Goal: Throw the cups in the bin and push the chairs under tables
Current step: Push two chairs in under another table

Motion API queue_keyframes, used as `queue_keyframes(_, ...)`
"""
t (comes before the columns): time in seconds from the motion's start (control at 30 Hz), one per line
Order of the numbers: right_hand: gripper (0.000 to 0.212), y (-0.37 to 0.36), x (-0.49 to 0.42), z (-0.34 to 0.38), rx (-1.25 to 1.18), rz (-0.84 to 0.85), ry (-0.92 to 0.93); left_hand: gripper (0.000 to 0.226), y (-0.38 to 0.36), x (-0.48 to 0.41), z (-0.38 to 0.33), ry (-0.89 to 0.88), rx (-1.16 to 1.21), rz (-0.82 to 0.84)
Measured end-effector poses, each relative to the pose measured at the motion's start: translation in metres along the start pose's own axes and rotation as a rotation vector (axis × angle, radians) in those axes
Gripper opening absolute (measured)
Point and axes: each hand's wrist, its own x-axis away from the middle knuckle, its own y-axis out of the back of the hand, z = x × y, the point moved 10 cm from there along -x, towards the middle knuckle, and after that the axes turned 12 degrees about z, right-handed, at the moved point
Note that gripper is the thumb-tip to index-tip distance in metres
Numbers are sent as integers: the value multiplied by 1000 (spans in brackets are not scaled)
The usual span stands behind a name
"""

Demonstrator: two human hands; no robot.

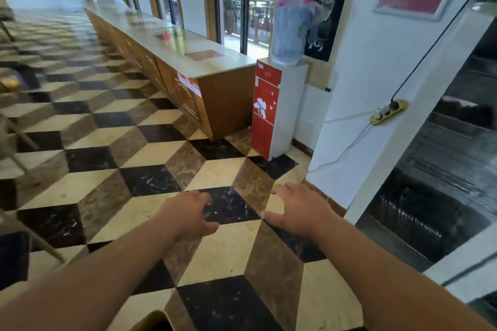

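Left hand (pixel 188 216): held out over the tiled floor (pixel 150 153), fingers loosely curled, gripping nothing. Right hand (pixel 298 207): likewise out front, fingers spread, empty; probably both are simply carried forward between jobs.

Cups, bin: none in view, so their place and long axis cannot be told.

Chair parts (pixel 16 142): blurred legs at the left edge, facing unclear.

Long counter (pixel 215 67): runs away along the windows. Water dispenser (pixel 277 107): upright at its near end, against the wall.

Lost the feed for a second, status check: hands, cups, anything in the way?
Left hand open, empty. Right hand open, empty. No cups or bin in view. Tiled floor ahead open; water dispenser off right.
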Motion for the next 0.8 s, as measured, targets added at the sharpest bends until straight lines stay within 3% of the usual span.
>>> queue_keyframes(0.13,77,43,-84,-15,8,52,104,64,45,-52,21,104,64,37)
queue_keyframes(0.33,64,112,-211,-1,-16,28,182,57,105,-114,79,215,257,-51)
queue_keyframes(0.5,46,135,-295,66,128,2,341,58,127,-159,140,242,248,-98)
queue_keyframes(0.7,63,184,-418,165,183,5,447,56,167,-234,262,320,390,-212)
queue_keyframes(0.8,67,210,-474,214,272,42,468,62,186,-267,322,363,435,-194)
